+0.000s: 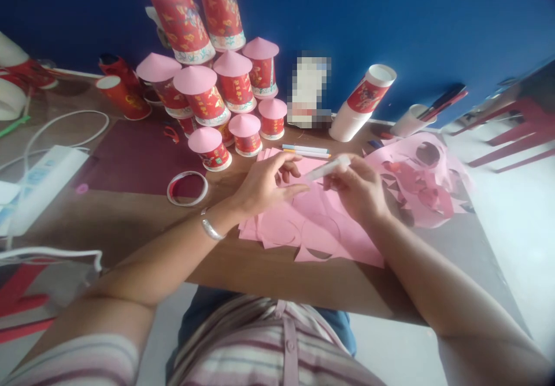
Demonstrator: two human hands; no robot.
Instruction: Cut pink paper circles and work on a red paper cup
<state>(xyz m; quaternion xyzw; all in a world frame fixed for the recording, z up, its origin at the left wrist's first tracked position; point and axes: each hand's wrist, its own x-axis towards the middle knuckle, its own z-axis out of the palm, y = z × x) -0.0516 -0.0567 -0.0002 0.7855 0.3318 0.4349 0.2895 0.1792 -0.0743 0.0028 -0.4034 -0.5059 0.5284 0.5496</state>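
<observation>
Head view shows the right hand (359,192) closed around a white tube (329,168), which is tilted and points toward the left hand (264,186). The left hand rests on the pink paper (321,230) with bent fingers; I cannot tell if it pinches anything. The tube is above this paper, in the middle of the table (130,224), and the paper reaches close to the near edge. A silver bracelet (211,227) is on the left wrist. Pink scraps (422,184) are piled toward the right edge. A tape ring (187,188) lies left of the hands. Red cups with pink cones (208,91) stand stacked along the far edge.
</observation>
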